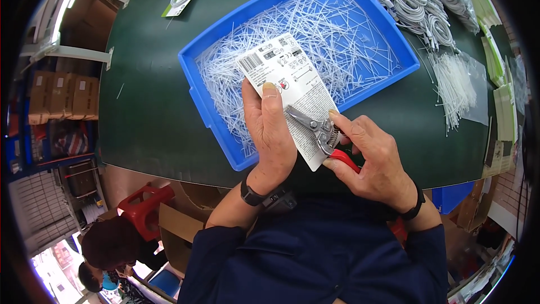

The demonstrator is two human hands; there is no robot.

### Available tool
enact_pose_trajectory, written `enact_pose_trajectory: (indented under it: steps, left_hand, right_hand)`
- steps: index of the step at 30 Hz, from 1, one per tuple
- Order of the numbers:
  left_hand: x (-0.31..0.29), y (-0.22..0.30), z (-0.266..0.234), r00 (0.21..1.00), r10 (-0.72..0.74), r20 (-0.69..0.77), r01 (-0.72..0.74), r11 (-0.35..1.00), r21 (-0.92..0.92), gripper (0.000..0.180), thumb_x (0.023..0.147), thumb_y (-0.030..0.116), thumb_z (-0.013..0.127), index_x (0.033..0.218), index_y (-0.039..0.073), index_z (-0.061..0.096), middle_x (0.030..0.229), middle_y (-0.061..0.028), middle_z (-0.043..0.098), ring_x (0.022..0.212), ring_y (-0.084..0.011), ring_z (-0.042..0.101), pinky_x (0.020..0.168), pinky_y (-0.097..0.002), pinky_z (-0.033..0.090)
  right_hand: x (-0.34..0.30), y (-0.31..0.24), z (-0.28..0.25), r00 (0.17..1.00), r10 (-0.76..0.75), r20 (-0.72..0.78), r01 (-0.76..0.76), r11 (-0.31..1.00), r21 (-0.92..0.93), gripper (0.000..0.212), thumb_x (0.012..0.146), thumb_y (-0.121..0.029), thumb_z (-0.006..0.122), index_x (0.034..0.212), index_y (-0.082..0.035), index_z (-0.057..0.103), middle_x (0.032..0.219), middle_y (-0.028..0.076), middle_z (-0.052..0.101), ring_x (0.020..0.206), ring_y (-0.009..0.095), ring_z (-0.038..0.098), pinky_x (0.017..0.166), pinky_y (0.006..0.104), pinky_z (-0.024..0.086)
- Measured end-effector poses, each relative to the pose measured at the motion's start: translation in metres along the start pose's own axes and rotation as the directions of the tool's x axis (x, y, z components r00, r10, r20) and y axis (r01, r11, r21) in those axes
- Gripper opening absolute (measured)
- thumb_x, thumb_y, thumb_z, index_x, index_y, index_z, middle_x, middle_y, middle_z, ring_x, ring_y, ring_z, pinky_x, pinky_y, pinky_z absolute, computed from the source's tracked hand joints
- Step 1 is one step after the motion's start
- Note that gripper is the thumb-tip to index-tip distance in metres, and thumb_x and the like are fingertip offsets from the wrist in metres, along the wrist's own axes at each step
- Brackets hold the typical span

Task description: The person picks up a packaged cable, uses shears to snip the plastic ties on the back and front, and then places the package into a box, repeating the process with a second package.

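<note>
Packaging card (301, 81), white and densely printed, tilts above the near side of a blue plastic tray (394, 39) full of loose white cable-tie strips (349, 28) on the dark green desk (152, 107). The person's left hand (271, 129) grasps its left edge, thumb across the print, other fingers mostly hidden behind. The right hand (376, 160) has its fingers wrapped around red-handled snips (319, 125), metal blades in front of the card.

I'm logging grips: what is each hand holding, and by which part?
Left hand: white card, by its left edge. Right hand: cutters, by the red-handled end.
</note>
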State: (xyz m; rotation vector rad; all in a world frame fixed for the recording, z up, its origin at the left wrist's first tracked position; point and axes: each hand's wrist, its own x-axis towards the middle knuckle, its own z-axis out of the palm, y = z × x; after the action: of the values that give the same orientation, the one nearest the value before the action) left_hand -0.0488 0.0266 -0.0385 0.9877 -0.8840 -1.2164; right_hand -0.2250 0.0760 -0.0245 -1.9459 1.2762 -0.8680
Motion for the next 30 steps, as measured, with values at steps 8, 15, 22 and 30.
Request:
enact_pose_trajectory:
  steps: [8, 15, 22, 30]
  left_hand:
    - [0.000, 0.000, -0.004, 0.999, 0.033, -0.013, -0.033, 0.999, -0.019, 0.038, 0.107, 0.023, 0.041, 0.136, -0.002, 0.041, 0.118, -0.0118, 0.060, 0.102, -0.0130, 0.057, 0.090, -0.0304, 0.048]
    - [-0.003, -0.002, -0.001, 0.998, 0.057, -0.010, -0.057, 0.998, -0.017, 0.037, 0.106, 0.021, 0.040, 0.135, -0.002, 0.042, 0.118, -0.0115, 0.060, 0.102, -0.0123, 0.057, 0.090, -0.0301, 0.048]
    - [-0.002, -0.004, -0.002, 0.996, 0.092, -0.005, -0.091, 0.995, 0.031, 0.036, 0.107, 0.019, 0.039, 0.136, -0.002, 0.041, 0.119, -0.0118, 0.059, 0.102, -0.0114, 0.056, 0.091, -0.0297, 0.047]
    - [-0.002, -0.011, -0.004, 0.992, 0.120, 0.025, -0.121, 0.992, 0.035, 0.036, 0.107, 0.020, 0.039, 0.135, -0.002, 0.040, 0.119, -0.0114, 0.059, 0.101, -0.0114, 0.056, 0.091, -0.0294, 0.048]
  right_hand:
    - [-0.001, -0.001, 0.003, 1.000, -0.018, 0.001, 0.018, 1.000, -0.024, 0.072, 0.072, -0.007, 0.083, 0.139, -0.003, 0.056, 0.089, 0.011, 0.061, 0.074, 0.021, 0.061, 0.061, 0.0301, 0.049]
    - [-0.001, -0.001, 0.008, 0.999, -0.014, -0.038, 0.014, 1.000, -0.017, 0.070, 0.072, -0.007, 0.083, 0.138, -0.002, 0.058, 0.088, 0.011, 0.062, 0.075, 0.021, 0.062, 0.061, 0.0303, 0.050]
    - [0.000, -0.003, 0.008, 0.998, -0.048, -0.027, 0.045, 0.995, -0.091, 0.066, 0.074, -0.006, 0.082, 0.136, -0.001, 0.058, 0.084, 0.011, 0.060, 0.069, 0.022, 0.062, 0.062, 0.0324, 0.052]
    - [-0.005, 0.004, 0.018, 0.994, -0.051, -0.095, 0.048, 0.999, -0.025, 0.063, 0.075, -0.005, 0.081, 0.134, 0.000, 0.059, 0.083, 0.011, 0.060, 0.065, 0.020, 0.060, 0.060, 0.0313, 0.051]
